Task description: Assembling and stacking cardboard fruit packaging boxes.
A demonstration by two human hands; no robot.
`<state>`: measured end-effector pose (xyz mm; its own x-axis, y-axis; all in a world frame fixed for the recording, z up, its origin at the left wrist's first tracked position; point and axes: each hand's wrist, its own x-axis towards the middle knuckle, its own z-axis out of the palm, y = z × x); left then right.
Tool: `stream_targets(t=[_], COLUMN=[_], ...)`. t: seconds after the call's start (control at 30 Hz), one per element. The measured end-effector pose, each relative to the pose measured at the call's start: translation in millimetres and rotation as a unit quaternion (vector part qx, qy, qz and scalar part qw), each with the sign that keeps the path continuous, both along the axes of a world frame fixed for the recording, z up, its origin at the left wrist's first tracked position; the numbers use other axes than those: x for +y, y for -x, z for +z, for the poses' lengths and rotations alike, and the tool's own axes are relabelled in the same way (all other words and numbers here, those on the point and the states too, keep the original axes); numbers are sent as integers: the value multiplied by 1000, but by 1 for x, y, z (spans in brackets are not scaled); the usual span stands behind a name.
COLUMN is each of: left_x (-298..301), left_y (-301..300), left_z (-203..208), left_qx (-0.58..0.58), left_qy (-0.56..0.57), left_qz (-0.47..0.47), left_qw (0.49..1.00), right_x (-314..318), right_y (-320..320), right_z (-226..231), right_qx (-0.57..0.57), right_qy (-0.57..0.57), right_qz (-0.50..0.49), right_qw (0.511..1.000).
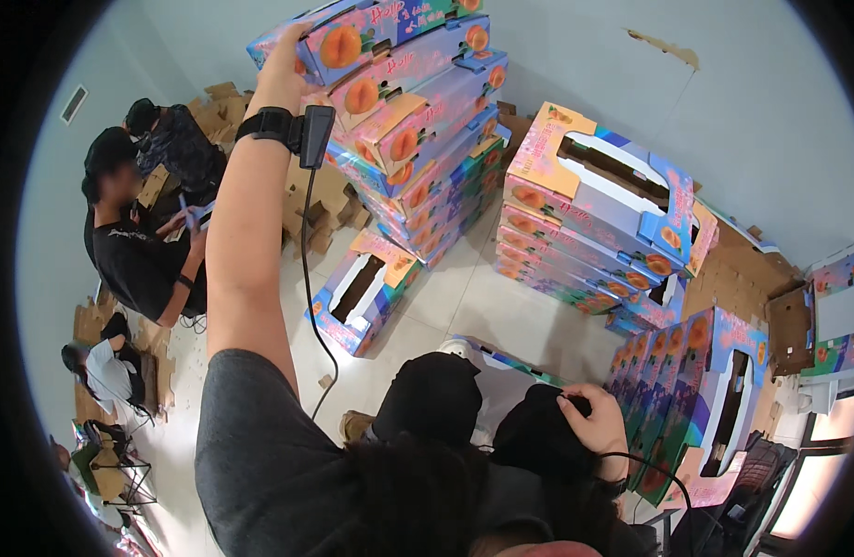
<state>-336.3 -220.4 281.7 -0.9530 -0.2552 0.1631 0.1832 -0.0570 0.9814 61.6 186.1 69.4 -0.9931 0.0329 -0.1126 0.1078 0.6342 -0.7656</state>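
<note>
Pale floor tiles (464,297) carry leaning towers of fruit-printed cartons, so the left hand (283,70) reaches high, fingers clasping the top carton (371,37) to steady it, while the right hand (599,427) rests curled on a dark knee (538,432).

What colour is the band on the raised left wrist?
Black wrist band, seen in the head view.

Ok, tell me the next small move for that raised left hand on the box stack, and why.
Probably nudge the top box square onto the tall stack before letting go. The left hand rests on its near end, and that box sits skewed, overhanging the tilted boxes beneath. The right hand is down on the knee, so it gives no support.
</note>
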Motion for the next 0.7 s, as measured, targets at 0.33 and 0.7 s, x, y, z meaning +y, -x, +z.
stream_targets(t=[0.33, 0.7], left_x=[19, -7], left_y=[-61, -90], left_z=[-14, -50], left_qx=[-102, -123], left_qy=[-281, -304], left_qz=[-150, -195], left_qw=[943, 924], right_x=[-3, -3], right_y=[-10, -18], right_z=[4, -4], right_qx=[1, -10], right_qy=[-15, 55], right_qz=[-9, 0], right_qw=[1000, 998])
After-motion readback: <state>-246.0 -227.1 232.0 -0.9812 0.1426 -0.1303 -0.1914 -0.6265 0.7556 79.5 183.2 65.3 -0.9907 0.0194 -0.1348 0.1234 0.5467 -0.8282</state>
